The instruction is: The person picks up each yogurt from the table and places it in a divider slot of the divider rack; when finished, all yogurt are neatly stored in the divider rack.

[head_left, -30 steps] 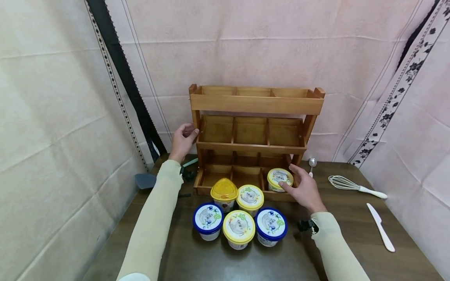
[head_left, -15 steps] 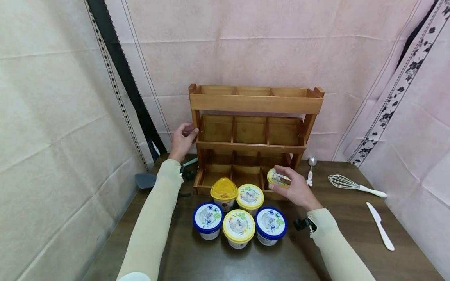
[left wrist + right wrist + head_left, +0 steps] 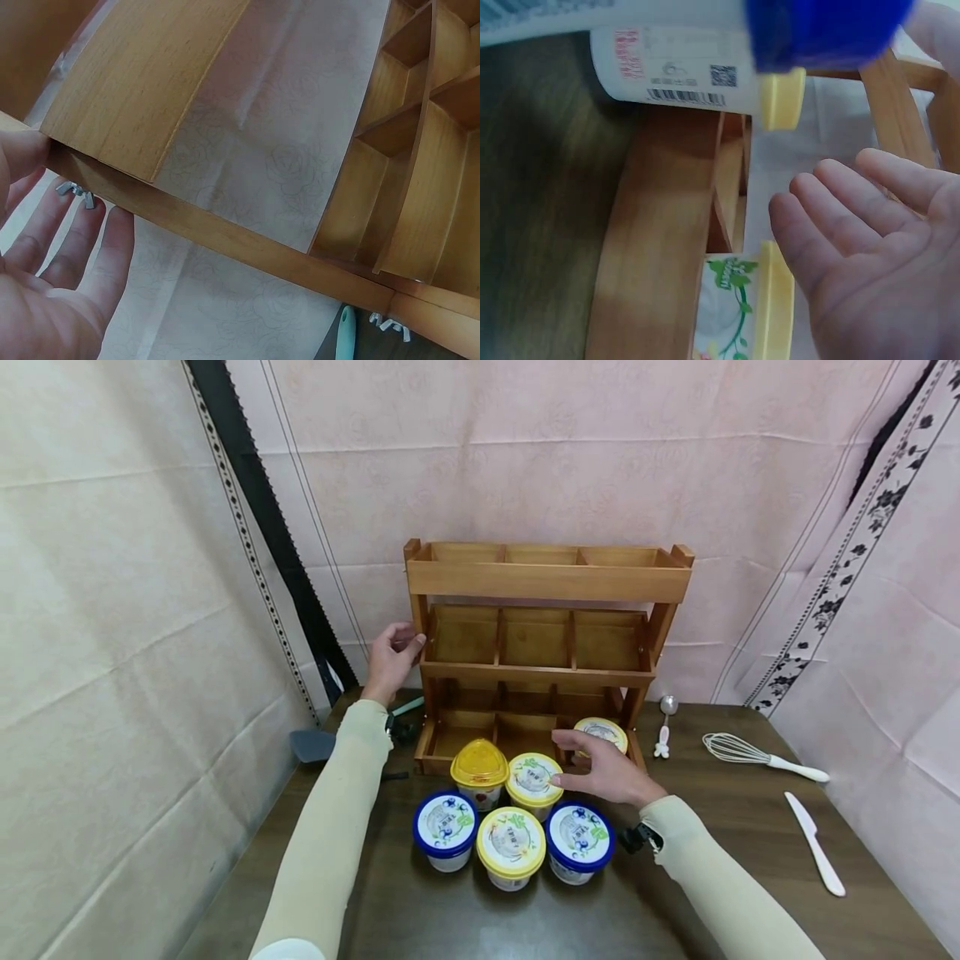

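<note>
My left hand (image 3: pixel 388 662) grips the left post of the three-tier wooden rack (image 3: pixel 549 585), thumb and fingers on either side, by a wing nut (image 3: pixel 77 193) in the left wrist view. My right hand (image 3: pixel 609 773) reaches over the bottom tier's front edge, holding nothing, fingers extended in the right wrist view. Its thumb tip overlaps the rim of a yellow-lidded tub (image 3: pixel 533 775) before the rack. Another yellow-lidded tub (image 3: pixel 604 729) sits in the bottom right compartment, partly hidden by this hand. Nearby stand a domed yellow-lidded tub (image 3: pixel 478 764), a front yellow-lidded tub (image 3: pixel 511 843) and two blue-lidded tubs (image 3: pixel 446 822).
A small spoon (image 3: pixel 665 725), a whisk (image 3: pixel 757 756) and a white knife (image 3: pixel 816 845) lie right of the rack on the dark wooden table (image 3: pixel 697 860). A grey-blue spatula head (image 3: pixel 311 746) shows left of the left sleeve. Cloth curtains (image 3: pixel 540 460) enclose the table.
My right hand has come away from the tub in the bottom right compartment and moved left and towards me, to the tub before the rack. The left hand stays on the post.
</note>
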Demonstrator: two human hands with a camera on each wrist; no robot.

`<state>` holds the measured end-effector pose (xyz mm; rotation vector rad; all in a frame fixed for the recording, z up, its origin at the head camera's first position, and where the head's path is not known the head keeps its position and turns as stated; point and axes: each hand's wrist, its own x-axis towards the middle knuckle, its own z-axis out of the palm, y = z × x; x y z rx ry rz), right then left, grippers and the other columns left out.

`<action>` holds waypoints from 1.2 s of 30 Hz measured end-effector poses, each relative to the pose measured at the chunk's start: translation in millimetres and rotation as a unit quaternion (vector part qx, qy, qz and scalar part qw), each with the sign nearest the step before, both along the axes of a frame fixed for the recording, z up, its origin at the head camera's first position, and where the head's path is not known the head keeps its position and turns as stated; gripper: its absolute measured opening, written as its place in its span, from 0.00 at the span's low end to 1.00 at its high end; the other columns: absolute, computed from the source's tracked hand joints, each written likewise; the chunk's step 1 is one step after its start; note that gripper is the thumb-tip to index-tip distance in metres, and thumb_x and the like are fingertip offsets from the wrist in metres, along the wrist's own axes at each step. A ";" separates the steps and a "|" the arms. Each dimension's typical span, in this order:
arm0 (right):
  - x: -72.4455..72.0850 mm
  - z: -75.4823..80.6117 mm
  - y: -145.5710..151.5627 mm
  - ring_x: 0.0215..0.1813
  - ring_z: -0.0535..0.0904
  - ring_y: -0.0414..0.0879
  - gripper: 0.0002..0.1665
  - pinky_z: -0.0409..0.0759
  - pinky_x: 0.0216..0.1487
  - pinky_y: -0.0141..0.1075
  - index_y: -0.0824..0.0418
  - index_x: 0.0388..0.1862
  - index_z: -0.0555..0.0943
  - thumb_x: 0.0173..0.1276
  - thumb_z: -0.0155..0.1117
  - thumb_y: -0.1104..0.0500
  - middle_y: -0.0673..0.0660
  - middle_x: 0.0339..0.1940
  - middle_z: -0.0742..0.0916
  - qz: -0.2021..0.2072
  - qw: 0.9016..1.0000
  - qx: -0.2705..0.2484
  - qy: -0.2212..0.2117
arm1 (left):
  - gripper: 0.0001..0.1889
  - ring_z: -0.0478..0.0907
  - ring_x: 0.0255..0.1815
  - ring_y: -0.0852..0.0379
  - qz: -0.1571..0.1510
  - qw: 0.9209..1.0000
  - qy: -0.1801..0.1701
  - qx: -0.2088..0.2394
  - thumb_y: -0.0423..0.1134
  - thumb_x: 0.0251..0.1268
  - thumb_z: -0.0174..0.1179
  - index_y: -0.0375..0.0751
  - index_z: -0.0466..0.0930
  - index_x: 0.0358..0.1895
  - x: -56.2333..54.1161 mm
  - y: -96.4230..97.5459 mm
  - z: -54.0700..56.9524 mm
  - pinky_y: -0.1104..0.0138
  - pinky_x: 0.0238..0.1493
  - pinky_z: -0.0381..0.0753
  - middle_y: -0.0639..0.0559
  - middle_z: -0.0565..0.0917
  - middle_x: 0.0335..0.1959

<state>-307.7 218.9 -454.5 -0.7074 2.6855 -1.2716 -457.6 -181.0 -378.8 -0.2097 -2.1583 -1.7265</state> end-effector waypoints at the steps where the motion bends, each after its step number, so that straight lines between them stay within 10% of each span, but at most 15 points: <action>1: -0.4 -0.9 -1.4 0.77 0.73 0.63 0.49 0.75 0.74 0.62 0.54 0.80 0.70 0.65 0.78 0.40 0.59 0.78 0.77 0.006 1.000 0.005 -0.002 | 0.22 0.81 0.59 0.50 0.001 1.000 0.000 0.000 0.50 0.75 0.67 0.46 0.79 0.66 -0.1 0.3 -0.3 0.58 0.57 0.88 0.44 0.83 0.63; 36: -2.9 -13.0 -20.1 0.76 0.74 0.58 0.58 0.73 0.76 0.62 0.54 0.83 0.66 0.60 0.80 0.35 0.57 0.78 0.77 0.033 0.993 0.113 -0.021 | 0.24 0.80 0.61 0.49 -0.008 1.000 -0.007 0.010 0.51 0.75 0.67 0.46 0.79 0.67 1.0 0.0 0.6 0.54 0.61 0.88 0.44 0.82 0.64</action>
